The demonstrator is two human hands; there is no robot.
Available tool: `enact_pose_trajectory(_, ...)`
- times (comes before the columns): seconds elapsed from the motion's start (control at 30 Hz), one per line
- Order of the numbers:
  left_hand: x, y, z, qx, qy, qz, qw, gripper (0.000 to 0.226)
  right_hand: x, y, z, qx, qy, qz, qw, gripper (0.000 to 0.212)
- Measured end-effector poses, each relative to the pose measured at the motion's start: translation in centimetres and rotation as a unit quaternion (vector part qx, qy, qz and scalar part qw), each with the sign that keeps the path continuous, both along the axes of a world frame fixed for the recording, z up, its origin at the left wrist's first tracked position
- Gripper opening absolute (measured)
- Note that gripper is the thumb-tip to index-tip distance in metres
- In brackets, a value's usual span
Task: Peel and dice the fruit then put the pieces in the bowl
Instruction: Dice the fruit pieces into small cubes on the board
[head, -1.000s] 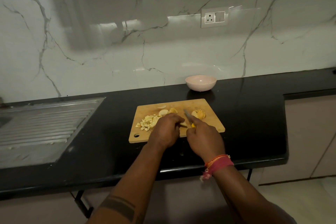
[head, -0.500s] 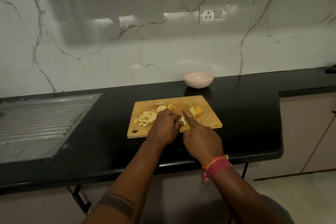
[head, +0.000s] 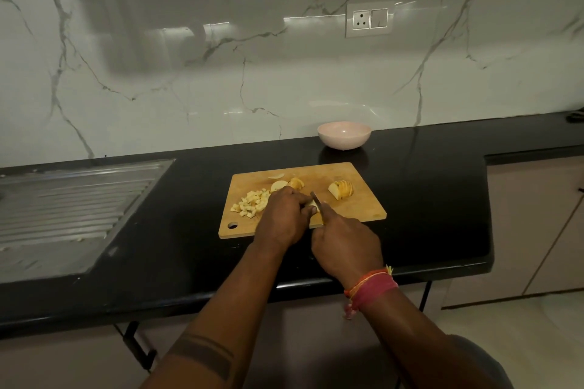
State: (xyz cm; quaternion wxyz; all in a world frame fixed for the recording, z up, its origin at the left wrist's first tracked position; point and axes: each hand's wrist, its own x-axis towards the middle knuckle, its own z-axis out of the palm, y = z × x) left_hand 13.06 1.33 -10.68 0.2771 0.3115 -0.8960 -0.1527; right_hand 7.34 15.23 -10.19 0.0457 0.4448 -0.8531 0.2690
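A wooden cutting board (head: 357, 208) lies on the black counter. On its left sits a heap of pale diced fruit (head: 251, 203). A sliced fruit wedge (head: 340, 189) lies on the right of the board, and two more fruit pieces (head: 286, 184) lie near the far edge. My left hand (head: 284, 218) pinches a small fruit piece (head: 313, 205) down on the board. My right hand (head: 346, 245) grips a knife (head: 317, 201) whose blade rests against that piece. The pink bowl (head: 344, 134) stands behind the board, with nothing visible in it.
A steel sink drainboard (head: 63, 205) is set into the counter at the left. The black counter (head: 442, 199) ends at the right beside beige cabinets (head: 537, 224). A wall socket (head: 369, 19) is mounted on the marble backsplash.
Both hands stay on the same fruit piece with the knife. The view has tilted a little, so the board sits slightly higher in the frame.
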Motion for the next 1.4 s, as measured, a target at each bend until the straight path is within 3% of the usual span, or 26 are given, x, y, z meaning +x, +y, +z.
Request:
enact_pose_trajectory(0.47,0.0,1.1,0.7,-0.030,-0.004,0.012,0.999,0.023,0.8,1.2,0.3,0.038,0.051,0.021,0.998,0.057)
enact_pose_trajectory(0.97,0.1,1.5,0.8,-0.032,-0.036,0.036,0.998,0.027,1.0,3.6,0.3,0.029,0.009,0.043,0.999,0.059)
enact_pose_trajectory(1.4,0.5,1.4,1.1,-0.004,0.016,0.028,0.999,0.013,0.4,1.0,0.8,-0.025,-0.038,0.061,0.997,0.059)
